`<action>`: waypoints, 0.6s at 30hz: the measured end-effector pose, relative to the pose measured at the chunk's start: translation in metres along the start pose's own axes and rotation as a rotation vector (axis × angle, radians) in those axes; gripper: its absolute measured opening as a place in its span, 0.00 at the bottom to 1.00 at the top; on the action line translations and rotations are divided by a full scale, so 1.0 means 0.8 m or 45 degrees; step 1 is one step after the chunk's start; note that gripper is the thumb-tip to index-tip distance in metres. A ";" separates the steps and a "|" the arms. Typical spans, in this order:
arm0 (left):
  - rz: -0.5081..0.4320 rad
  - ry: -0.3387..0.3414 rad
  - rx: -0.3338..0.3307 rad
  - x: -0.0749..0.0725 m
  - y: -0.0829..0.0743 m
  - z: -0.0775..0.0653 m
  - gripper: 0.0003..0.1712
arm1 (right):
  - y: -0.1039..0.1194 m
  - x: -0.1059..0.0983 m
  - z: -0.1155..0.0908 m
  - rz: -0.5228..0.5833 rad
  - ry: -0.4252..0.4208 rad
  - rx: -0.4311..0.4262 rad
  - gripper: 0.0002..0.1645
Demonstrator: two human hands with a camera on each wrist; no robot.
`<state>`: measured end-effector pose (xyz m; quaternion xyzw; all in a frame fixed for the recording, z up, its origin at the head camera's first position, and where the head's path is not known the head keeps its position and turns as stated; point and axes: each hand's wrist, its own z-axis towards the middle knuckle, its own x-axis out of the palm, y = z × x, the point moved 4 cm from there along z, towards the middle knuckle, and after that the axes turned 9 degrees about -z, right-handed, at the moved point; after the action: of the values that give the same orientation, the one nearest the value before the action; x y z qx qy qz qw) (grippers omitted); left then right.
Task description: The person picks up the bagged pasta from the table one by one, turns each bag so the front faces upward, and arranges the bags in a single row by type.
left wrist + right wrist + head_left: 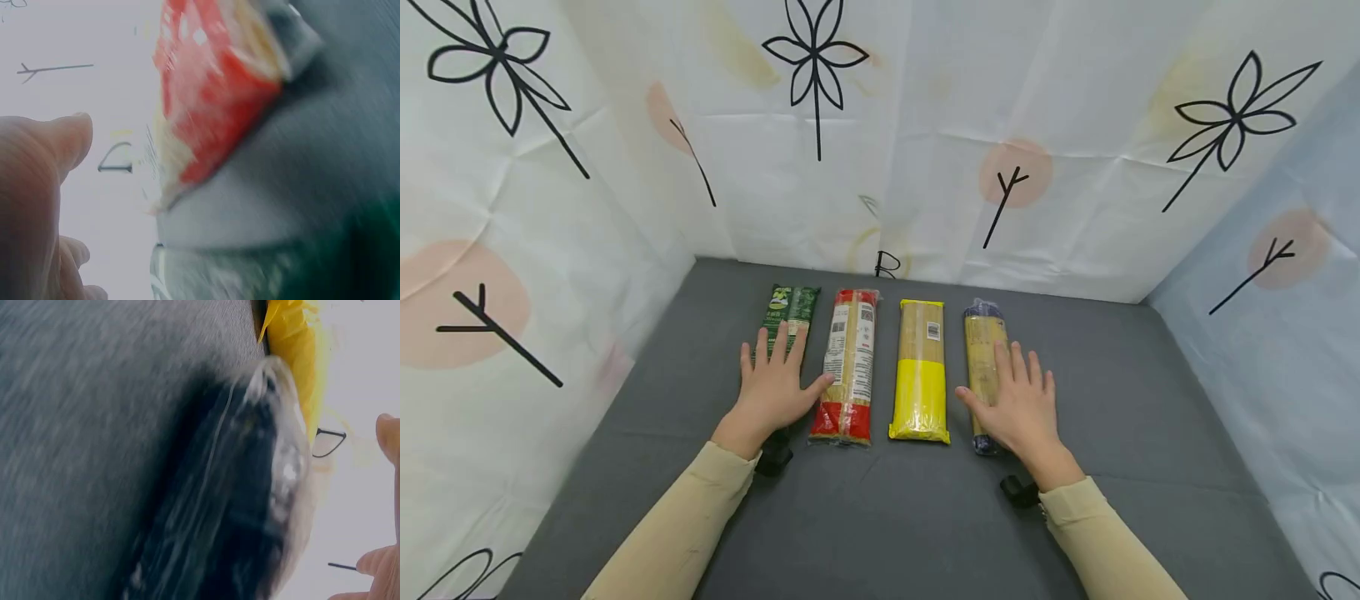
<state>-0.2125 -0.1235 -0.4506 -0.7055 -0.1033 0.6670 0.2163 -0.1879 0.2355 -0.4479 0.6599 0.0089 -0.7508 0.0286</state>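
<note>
1. Left hand: fingers straight and spread, gripping nothing. It lies over the lower part of the green pack, thumb toward the red-ended pack; contact cannot be confirmed.
2. Right hand: fingers extended, thumb well out, nothing held. It partly covers the dark-ended pack; contact likewise unconfirmed.
3. Location: four packs lie side by side on the worktop, gaps between; the yellow pack is third from left, beside the dark-ended one.
4. Handling, in judgement: bring thumb and fingers down on opposite long sides, near mid-length, with light, even pressure; the contents look brittle. Keep the left thumb off the red-ended pack. Avoid pulling on loose film ends.
</note>
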 end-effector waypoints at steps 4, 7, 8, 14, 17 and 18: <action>-0.015 0.000 0.016 0.010 -0.017 0.007 0.55 | -0.009 0.001 -0.002 0.068 0.022 0.017 0.64; -0.076 0.040 0.034 0.018 -0.037 0.012 0.56 | -0.017 0.000 -0.006 0.210 0.078 0.024 0.63; -0.106 0.057 0.042 0.021 -0.045 0.014 0.56 | -0.020 -0.001 -0.007 0.276 0.101 0.029 0.62; -0.345 0.170 0.123 0.034 -0.106 0.020 0.56 | -0.034 -0.008 -0.015 0.667 0.243 0.101 0.59; -0.408 0.201 0.160 0.040 -0.134 0.023 0.55 | -0.039 -0.012 -0.019 0.809 0.291 0.148 0.58; -0.427 0.206 0.170 0.043 -0.142 0.025 0.56 | -0.041 -0.013 -0.020 0.849 0.301 0.164 0.57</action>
<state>-0.2132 -0.0047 -0.4313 -0.7137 -0.1571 0.5682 0.3783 -0.1727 0.2690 -0.4403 0.7094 -0.2509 -0.6175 0.2291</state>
